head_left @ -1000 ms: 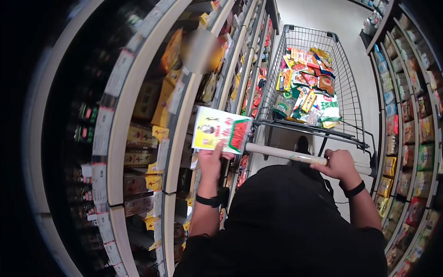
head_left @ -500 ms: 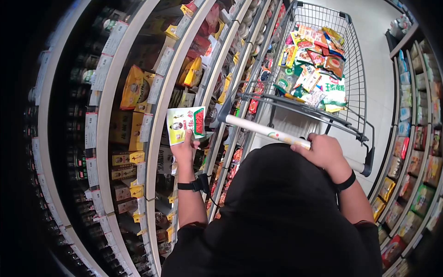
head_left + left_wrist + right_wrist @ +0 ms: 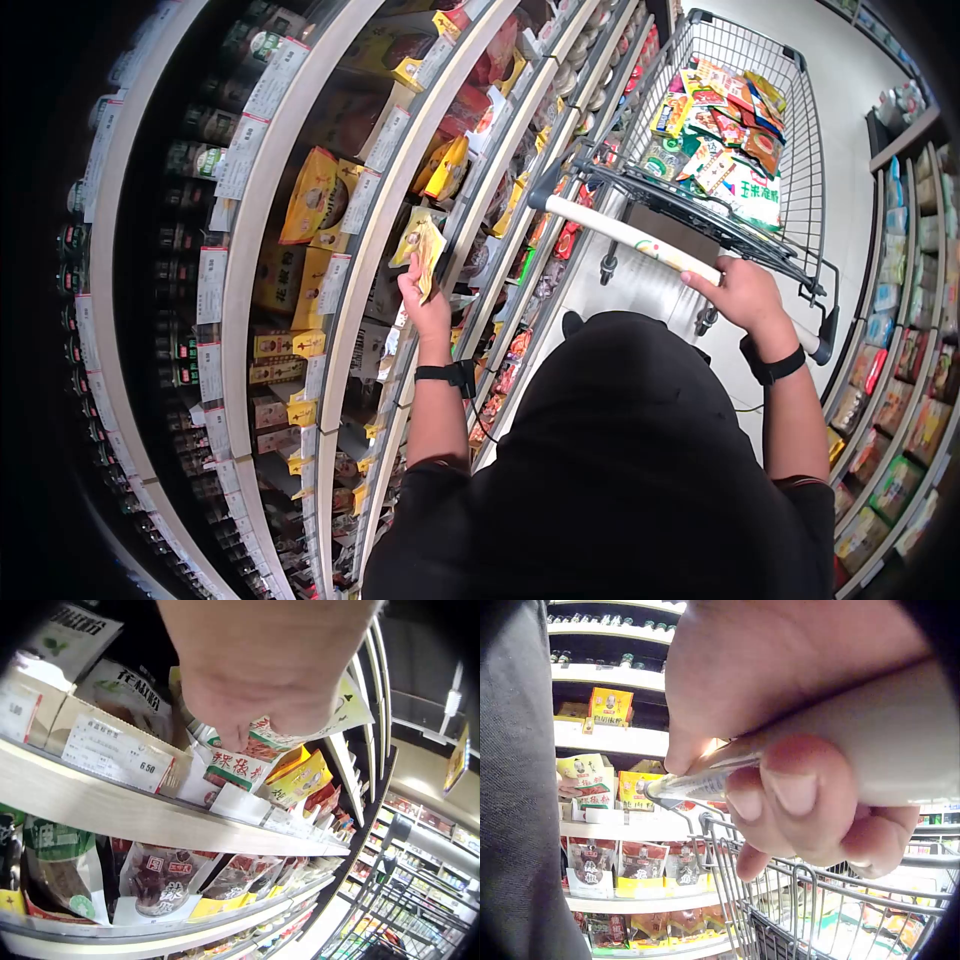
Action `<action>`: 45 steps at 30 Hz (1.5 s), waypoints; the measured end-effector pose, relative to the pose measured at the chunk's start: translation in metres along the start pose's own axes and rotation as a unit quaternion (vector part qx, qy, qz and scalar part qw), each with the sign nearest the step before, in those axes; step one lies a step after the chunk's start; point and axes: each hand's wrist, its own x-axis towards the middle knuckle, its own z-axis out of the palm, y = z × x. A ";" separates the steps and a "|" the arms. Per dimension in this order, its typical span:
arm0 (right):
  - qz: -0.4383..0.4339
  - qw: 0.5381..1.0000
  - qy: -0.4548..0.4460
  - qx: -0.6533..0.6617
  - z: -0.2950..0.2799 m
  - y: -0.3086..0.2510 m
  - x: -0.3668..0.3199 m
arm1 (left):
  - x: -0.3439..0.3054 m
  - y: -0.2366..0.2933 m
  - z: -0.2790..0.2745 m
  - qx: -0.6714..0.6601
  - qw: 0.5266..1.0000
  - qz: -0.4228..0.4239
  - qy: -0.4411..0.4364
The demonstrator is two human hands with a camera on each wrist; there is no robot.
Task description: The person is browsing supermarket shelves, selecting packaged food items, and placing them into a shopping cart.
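Observation:
In the head view my left hand [image 3: 428,303] pinches a yellow and white spice packet [image 3: 420,243] at the shelf on the left, the packet turned nearly edge-on. The left wrist view has that hand [image 3: 255,682] over a shelf box, its packet [image 3: 341,712] next to similar packets marked in red and green. My right hand [image 3: 750,296] grips the pale cart handle [image 3: 630,235]. Seen from the right wrist, the fingers of this hand [image 3: 802,780] curl round the handle [image 3: 885,735].
The wire cart [image 3: 815,130] holds many colourful packets [image 3: 735,120] ahead on the right. Long shelf edges [image 3: 260,200] with price labels run along the left side. Another stocked shelf [image 3: 890,400] stands at the right, beyond the floor.
My left hand has brought the packet against the shelf and turned it from face-up to nearly edge-on. The cart has shifted and turned in view; my right hand has stayed on its handle.

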 end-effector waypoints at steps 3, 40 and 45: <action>-0.003 1.000 -0.002 0.003 -0.001 0.007 0.010 | -0.004 -0.001 0.005 -0.002 0.999 0.030 -0.014; -0.001 0.998 -0.030 0.050 -0.005 0.007 0.035 | 0.023 0.007 -0.007 0.506 0.847 0.157 -0.052; -0.003 0.999 -0.018 0.047 -0.002 0.009 0.034 | 0.028 0.014 -0.008 0.391 0.910 0.116 -0.078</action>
